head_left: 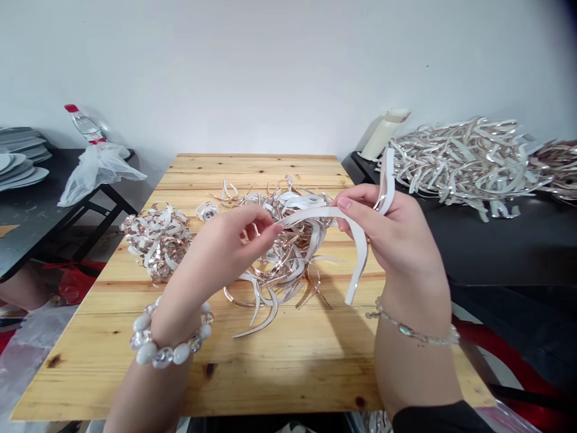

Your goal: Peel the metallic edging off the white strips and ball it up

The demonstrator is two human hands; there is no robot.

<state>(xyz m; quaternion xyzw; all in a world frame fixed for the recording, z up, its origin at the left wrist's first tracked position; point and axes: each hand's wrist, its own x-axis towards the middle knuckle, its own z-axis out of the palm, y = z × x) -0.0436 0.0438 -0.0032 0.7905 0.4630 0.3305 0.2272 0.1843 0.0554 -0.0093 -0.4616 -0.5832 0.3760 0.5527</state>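
Note:
Over the wooden table, my left hand (234, 240) pinches one end of a curved strip (315, 212), white on its face with a shiny rose-gold edge. My right hand (383, 222) grips the same strip between thumb and fingers, and its tail bends down below the hand. Another white, shiny-edged strip (387, 174) sticks up between the right hand's fingers. Beneath and behind both hands lies a tangled heap of similar strips (288, 264). Left of it sits a pile of small rose-gold and white scraps (160, 240).
The wooden table (293, 373) has a small clear roll (207, 210) on it. On the right, a black table (487, 252) bears a large strip heap (464, 159) and a pale cylinder (385, 133). At left stand a bottle (88, 126), a white mesh bag (99, 165) and stacked discs (20, 171).

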